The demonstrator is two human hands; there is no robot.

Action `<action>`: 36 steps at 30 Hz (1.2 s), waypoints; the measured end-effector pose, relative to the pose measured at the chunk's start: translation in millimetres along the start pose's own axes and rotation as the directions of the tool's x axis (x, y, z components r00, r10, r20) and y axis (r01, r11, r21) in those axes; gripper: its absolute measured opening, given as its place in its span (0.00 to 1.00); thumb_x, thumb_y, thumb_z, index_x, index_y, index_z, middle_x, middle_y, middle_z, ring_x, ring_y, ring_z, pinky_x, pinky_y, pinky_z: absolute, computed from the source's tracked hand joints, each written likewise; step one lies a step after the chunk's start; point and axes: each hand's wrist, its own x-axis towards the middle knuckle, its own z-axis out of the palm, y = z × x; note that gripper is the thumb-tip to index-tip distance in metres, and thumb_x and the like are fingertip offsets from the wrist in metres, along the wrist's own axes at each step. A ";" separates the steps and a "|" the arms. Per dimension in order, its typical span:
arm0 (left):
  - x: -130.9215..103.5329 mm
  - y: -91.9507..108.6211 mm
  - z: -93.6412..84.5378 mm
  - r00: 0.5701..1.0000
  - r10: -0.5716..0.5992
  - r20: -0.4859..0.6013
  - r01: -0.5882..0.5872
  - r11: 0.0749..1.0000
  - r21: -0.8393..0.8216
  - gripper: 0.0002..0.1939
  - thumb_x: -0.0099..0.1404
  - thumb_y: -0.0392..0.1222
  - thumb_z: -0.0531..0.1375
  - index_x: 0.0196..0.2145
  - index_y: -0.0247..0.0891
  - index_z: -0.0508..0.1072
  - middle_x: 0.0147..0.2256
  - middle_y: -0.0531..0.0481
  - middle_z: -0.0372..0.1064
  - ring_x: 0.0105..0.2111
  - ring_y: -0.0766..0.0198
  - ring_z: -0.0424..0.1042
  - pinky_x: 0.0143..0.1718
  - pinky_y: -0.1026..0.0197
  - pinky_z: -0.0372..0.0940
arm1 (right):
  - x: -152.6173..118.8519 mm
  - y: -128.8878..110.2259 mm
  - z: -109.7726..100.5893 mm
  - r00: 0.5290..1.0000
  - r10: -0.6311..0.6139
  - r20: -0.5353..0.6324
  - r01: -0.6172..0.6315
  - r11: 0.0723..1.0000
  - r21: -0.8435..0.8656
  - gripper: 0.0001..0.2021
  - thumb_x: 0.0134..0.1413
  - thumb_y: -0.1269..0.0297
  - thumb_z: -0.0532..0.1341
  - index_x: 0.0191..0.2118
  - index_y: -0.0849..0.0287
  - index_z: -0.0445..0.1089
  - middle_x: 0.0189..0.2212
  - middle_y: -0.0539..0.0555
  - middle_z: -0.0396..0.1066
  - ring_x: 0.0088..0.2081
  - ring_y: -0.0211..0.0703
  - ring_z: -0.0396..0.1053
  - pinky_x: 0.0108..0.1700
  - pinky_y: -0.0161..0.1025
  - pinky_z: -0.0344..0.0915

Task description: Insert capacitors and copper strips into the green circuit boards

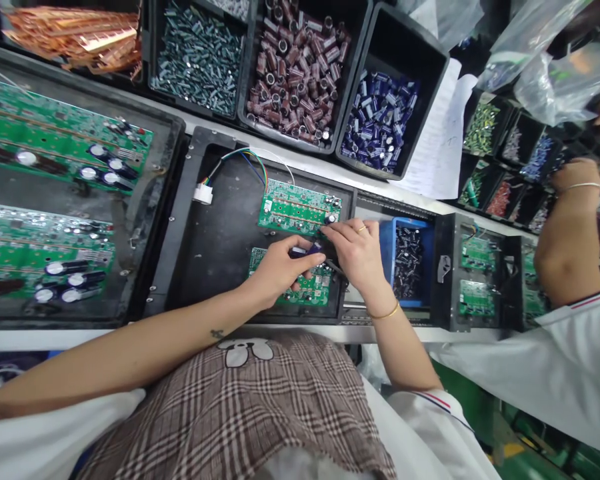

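Green circuit boards [297, 210], two, lying one beyond the other in a black tray [215, 247]. Gripped between thumb and fingers of the left hand [279, 268], over the nearer board [307, 294]: dark blue capacitors [313, 248]. Fingers of the right hand [355, 250] bunched at the farther board's near right corner; hard to tell whether pinching anything. Just right of the tray, a blue bin [410, 303] holding small dark components [407, 260]. Beyond, black bins [400, 53] heaped with brown and blue capacitors.
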 end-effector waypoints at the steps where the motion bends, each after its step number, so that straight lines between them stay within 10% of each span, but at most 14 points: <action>1: -0.1 -0.4 -0.5 1.000 -0.002 0.001 0.002 1.000 0.007 0.12 0.58 0.42 0.66 0.37 0.37 0.70 0.19 0.55 0.62 0.18 0.70 0.61 0.12 0.72 0.54 | -1.7 -5.5 -5.3 0.999 0.048 -0.021 -0.047 0.998 0.033 0.16 0.65 0.65 0.54 0.56 0.52 0.67 0.43 0.53 0.76 0.46 0.47 0.64 0.49 0.47 0.51; 7: -1.0 2.1 0.7 0.992 0.001 0.125 -0.004 1.000 0.026 0.14 0.55 0.40 0.68 0.36 0.37 0.69 0.19 0.56 0.62 0.16 0.72 0.59 0.12 0.72 0.54 | -11.9 -31.6 -44.9 0.989 0.148 -0.002 -0.143 0.964 0.225 0.10 0.62 0.61 0.58 0.48 0.48 0.72 0.39 0.47 0.77 0.46 0.44 0.65 0.52 0.46 0.51; 13: 0.3 6.9 1.4 0.959 -0.144 0.243 0.190 0.965 -0.178 0.12 0.65 0.40 0.54 0.45 0.36 0.70 0.39 0.44 0.71 0.21 0.67 0.70 0.10 0.69 0.53 | 4.5 5.0 -10.9 0.934 0.344 -0.093 -0.344 0.939 0.016 0.09 0.63 0.62 0.56 0.41 0.53 0.73 0.36 0.52 0.76 0.47 0.50 0.63 0.51 0.48 0.47; 36: -3.3 12.8 -4.9 0.941 -0.146 0.304 0.267 0.873 -0.408 0.09 0.62 0.40 0.61 0.36 0.39 0.63 0.26 0.56 0.62 0.17 0.73 0.63 0.11 0.74 0.47 | 7.4 12.4 4.3 0.944 0.302 -0.132 -0.304 0.953 0.006 0.09 0.63 0.61 0.55 0.39 0.53 0.73 0.33 0.52 0.76 0.45 0.53 0.62 0.50 0.53 0.47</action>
